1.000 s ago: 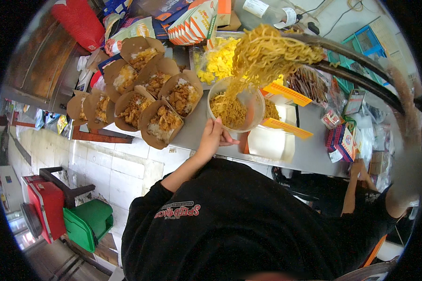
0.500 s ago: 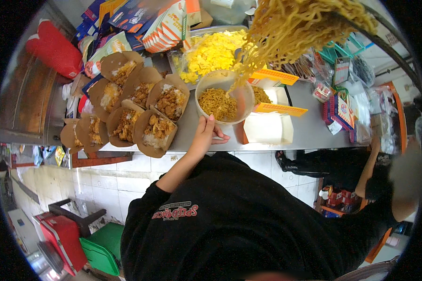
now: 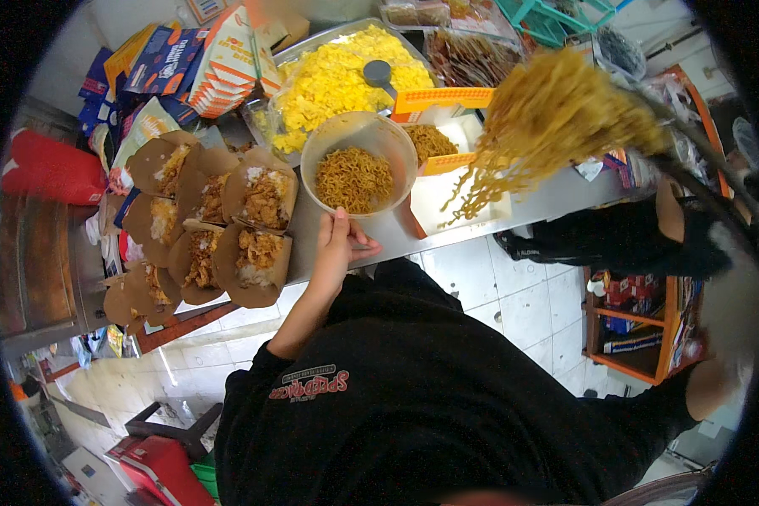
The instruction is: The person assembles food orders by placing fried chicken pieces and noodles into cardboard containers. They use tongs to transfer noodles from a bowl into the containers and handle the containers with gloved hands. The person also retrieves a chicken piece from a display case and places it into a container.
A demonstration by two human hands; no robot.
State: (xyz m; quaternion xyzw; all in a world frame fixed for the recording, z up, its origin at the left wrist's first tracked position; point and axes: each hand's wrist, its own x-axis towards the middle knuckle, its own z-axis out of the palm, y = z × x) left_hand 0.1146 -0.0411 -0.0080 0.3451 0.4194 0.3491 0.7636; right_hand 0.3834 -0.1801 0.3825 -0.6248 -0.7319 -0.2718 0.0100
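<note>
My left hand (image 3: 342,243) pinches the near rim of a round clear plastic tub (image 3: 403,181) that has brown noodles (image 3: 354,180) in its bottom. At the right edge my right hand (image 3: 736,268) is smeared, its fingers not distinct, at the end of dark tongs (image 3: 707,173). The tongs grip a big hanging clump of noodles (image 3: 569,122). Loose strands dangle over an open white-lined box (image 3: 455,207) with nothing in it. Just behind that box stands another orange-flapped box (image 3: 460,131), with noodles (image 3: 430,140) at its left side.
Several brown paper boxes (image 3: 260,293) of rice and fried chicken crowd the left of the steel counter (image 3: 308,249). A tray of yellow scrambled egg (image 3: 337,80) holds a dark scoop (image 3: 378,72). Stacked folded cartons (image 3: 228,63) stand behind. Another person's arm (image 3: 669,211) is at right.
The noodle clump in the tongs has come down and to the right in view, over the open box. My view has shifted; my left hand stays on the tub.
</note>
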